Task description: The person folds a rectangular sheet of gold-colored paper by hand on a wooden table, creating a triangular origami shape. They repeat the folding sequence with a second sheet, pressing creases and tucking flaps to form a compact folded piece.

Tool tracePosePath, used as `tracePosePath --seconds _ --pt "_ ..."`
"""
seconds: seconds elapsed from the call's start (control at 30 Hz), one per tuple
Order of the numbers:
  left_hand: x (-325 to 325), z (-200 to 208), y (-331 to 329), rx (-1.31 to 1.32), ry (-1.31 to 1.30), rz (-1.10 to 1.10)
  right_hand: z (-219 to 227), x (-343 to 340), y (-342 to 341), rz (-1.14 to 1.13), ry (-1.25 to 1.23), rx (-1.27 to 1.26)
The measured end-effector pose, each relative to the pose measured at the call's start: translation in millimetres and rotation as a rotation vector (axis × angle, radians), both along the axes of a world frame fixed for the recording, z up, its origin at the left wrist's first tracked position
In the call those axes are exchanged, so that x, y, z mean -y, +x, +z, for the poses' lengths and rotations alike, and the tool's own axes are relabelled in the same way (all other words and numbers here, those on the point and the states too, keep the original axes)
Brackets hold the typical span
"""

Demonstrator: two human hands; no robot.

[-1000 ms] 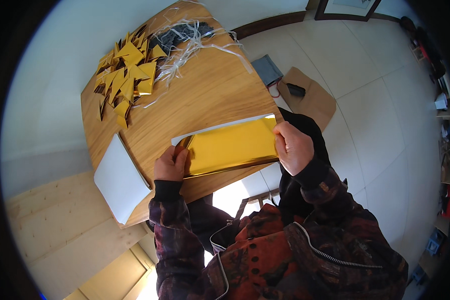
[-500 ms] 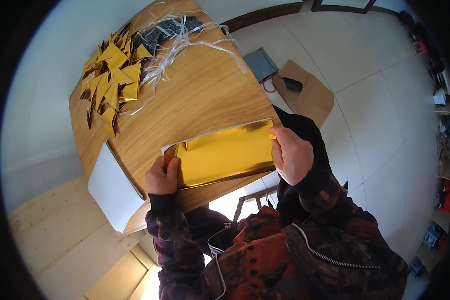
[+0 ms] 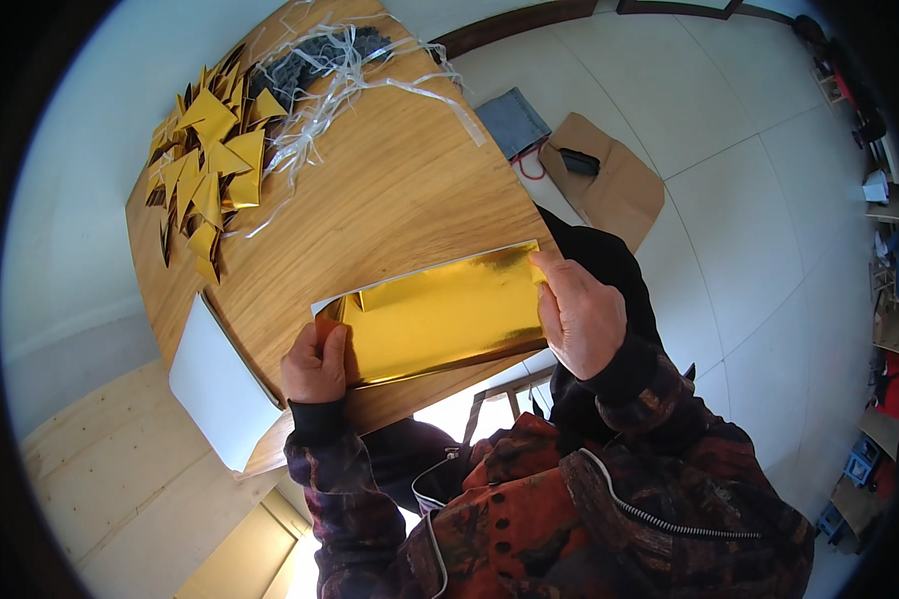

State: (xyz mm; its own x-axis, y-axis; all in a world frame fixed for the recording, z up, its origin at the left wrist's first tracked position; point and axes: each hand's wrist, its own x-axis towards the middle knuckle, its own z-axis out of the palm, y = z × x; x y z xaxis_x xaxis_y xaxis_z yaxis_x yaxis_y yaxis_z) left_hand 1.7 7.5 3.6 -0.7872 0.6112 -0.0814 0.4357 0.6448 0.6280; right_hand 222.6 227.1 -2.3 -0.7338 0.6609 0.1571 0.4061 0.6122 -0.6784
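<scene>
A shiny gold foil paper sheet [image 3: 445,314], long and folded, spans the space between my hands at the table's near edge. My left hand [image 3: 316,364] pinches its left end, where a small flap is creased over. At the other end, my right hand [image 3: 581,311] grips the right corner between thumb and fingers. A thin pale edge shows along the far side of the sheet. Left of my left hand lies a white stack of paper [image 3: 225,384], partly over the table's edge.
On the wooden table [image 3: 400,190], a heap of folded gold paper pieces [image 3: 210,160] lies at the far left. Beside it are tangled clear plastic strips [image 3: 345,95] and a dark grey cloth [image 3: 315,60]. A brown paper bag [image 3: 609,180] and a blue-grey bag [image 3: 512,123] lie right of the table.
The foil sheet and both hands stay nearly in place, with my grip on both ends kept. The whole view has shifted slightly, the table and its things appearing a little further left.
</scene>
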Motion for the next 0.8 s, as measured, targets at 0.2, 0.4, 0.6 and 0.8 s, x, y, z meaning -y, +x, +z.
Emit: tracePosePath --seconds 0.2,0.4,0.6,0.8 --pt "1.5 -0.1 0.0 0.025 0.000 -0.001 -0.5 -0.2 -0.6 0.009 0.013 0.008" --pt "0.9 -2.2 -0.6 -0.019 0.024 -0.011 -3.3 -1.6 -1.0 0.027 0.097 0.000" --pt "1.2 -0.7 0.1 -0.012 -0.001 -0.002 -4.8 -1.9 -0.9 0.024 0.112 -0.010" --pt "1.4 -0.1 -0.3 -0.011 -0.031 0.004 -4.7 -2.0 -0.9 0.025 0.096 -0.006"
